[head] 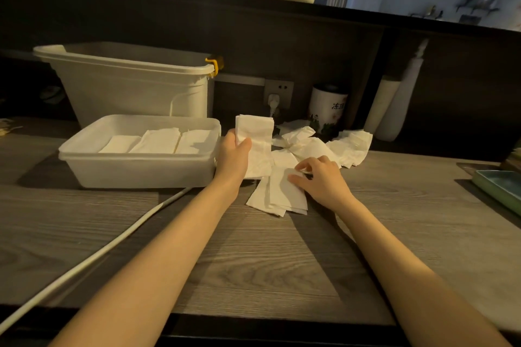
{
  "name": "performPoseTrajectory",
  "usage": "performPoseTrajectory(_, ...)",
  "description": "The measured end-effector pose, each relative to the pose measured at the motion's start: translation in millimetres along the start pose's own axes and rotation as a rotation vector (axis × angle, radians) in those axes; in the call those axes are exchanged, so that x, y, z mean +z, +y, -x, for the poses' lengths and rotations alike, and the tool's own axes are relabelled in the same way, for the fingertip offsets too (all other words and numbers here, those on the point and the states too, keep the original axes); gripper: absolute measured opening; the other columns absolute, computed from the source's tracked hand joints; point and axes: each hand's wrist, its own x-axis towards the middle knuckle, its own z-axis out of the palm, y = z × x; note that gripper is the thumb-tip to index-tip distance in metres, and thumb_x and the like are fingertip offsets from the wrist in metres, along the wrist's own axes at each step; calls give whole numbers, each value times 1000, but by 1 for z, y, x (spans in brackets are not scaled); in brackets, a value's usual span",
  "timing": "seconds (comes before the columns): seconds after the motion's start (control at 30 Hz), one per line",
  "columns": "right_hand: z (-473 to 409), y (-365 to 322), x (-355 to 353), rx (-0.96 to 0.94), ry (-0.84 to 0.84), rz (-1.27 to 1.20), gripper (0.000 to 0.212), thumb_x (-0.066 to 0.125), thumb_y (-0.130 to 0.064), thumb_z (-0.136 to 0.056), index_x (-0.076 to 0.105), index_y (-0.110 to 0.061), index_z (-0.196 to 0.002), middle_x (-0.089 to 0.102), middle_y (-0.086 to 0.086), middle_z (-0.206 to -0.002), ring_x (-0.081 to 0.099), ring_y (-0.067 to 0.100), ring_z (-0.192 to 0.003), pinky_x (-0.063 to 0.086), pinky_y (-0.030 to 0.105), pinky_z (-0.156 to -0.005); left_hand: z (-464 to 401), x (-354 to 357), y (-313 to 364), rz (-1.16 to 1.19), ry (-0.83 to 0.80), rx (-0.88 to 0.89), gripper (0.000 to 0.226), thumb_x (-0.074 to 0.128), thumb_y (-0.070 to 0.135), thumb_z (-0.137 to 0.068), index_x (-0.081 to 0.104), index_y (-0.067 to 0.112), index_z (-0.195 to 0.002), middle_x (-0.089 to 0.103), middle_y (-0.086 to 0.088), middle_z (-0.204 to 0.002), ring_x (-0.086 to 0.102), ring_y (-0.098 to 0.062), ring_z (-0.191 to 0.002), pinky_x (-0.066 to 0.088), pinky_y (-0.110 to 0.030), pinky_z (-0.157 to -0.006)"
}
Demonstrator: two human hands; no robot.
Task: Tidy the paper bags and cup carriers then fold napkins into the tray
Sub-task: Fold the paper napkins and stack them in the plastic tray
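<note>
Our left hand (235, 151) has its thumb and fingers curled round a folded napkin (255, 144), held upright just beside the right wall of the white tray (135, 166), while our right hand (320, 177) rests with loosely bent fingers pressing on a small stack of napkins (277, 194) lying flat on the wooden counter (253, 262); whether the thumb is pinching the top sheet we cannot tell. The tray already holds three rows of folded napkins (158, 141), and more unfolded ones lie in a loose pile (338, 146) farther back and to the right. As we judge it, the soft paper in our left hand could flop open or lose its crease on the way over the tray rim, since only its lower edge is gripped. The sheets under our right hand overlap unevenly, so lifting one might drag its neighbours askew or off the stack. The filled rows leave little bare floor in the tray, and a careless drop could ruffle the piles already laid. Around us, a large white bin (127, 84) stands behind the tray, a printed canister (327, 110) sits beside the far pile, a white cable (93, 256) runs across the near left counter, and a green dish (499, 189) lies at the right edge.
</note>
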Motion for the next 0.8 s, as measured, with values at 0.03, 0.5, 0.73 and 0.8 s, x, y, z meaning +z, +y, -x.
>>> performPoseTrajectory(0.03, -1, 1, 1, 3, -9, -17, 37, 60, -45, -87, 57, -21, -115, 48, 3, -118, 43, 23, -115, 40, 30, -90, 0, 0, 0, 5, -4, -3, 32, 40, 19, -99, 41, 17, -130, 51, -3, -123, 51, -15, -103, 45, -28, -80)
performPoseTrajectory(0.5, -5, 3, 5, 37, -43, -156, 30, 67, -39, -83, 62, -19, -104, 51, 4, -109, 49, 24, -105, 45, 34, -90, -1, 0, -1, -43, -5, -18, 31, 41, 19, -98, 42, 16, -129, 51, -6, -127, 52, -20, -111, 45, -30, -85)
performPoseTrajectory(0.73, -4, -4, -10, 54, 101, -439, 21, 62, -32, -89, 58, -14, -99, 57, -1, -92, 53, 12, -80, 42, 20, -63, -1, -1, -2, -27, 17, -5, 28, 39, 18, -99, 43, 16, -127, 52, -3, -117, 52, -16, -101, 46, -30, -78)
performPoseTrajectory(0.8, -1, -8, -18, 50, 149, -614, 15, 60, -26, -91, 55, -13, -95, 59, 0, -91, 58, 13, -82, 49, 19, -62, -2, -1, -4, -27, 29, 1, 28, 40, 19, -99, 43, 17, -126, 51, -1, -115, 52, -16, -100, 48, -32, -79)
